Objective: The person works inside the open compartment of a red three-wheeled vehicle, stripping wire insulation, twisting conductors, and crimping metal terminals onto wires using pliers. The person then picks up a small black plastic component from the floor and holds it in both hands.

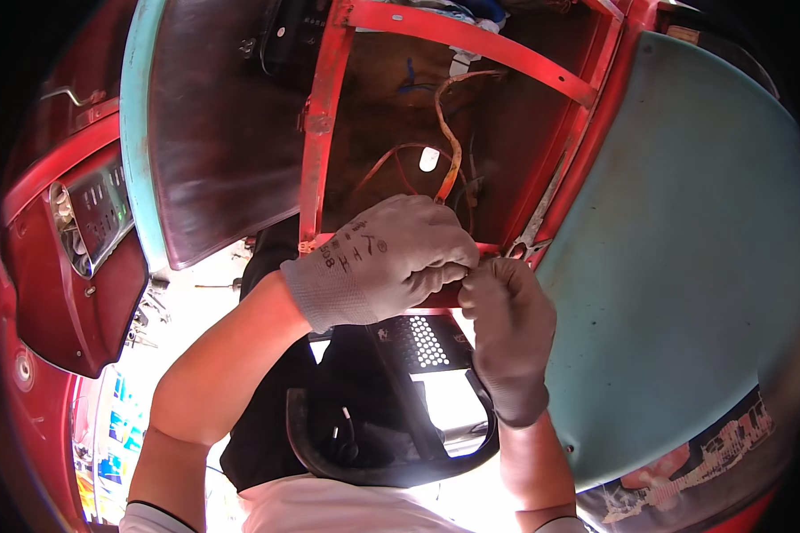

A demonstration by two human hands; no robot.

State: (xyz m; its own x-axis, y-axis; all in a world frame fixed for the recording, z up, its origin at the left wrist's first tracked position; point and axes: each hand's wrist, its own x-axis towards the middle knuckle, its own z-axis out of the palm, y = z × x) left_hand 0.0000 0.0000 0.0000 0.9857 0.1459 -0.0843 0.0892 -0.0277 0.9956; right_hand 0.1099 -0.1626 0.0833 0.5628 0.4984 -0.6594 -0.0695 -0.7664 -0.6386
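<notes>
Both of my hands wear grey knit gloves and meet at the lower bar of a red metal frame (316,133). My left hand (387,258) is curled, its fingertips pinching something small that I cannot make out. My right hand (507,333) is closed just beside and below it, touching the left fingers. An orange wire (452,147) hangs down inside the frame opening and ends right behind my left hand. What sits between the fingers is hidden by the gloves.
A teal curved panel (684,266) fills the right side, a dark glossy panel (213,133) with a teal rim the upper left. A red dashboard with gauges (89,222) is at left. A black curved part with a perforated plate (427,342) lies below my hands.
</notes>
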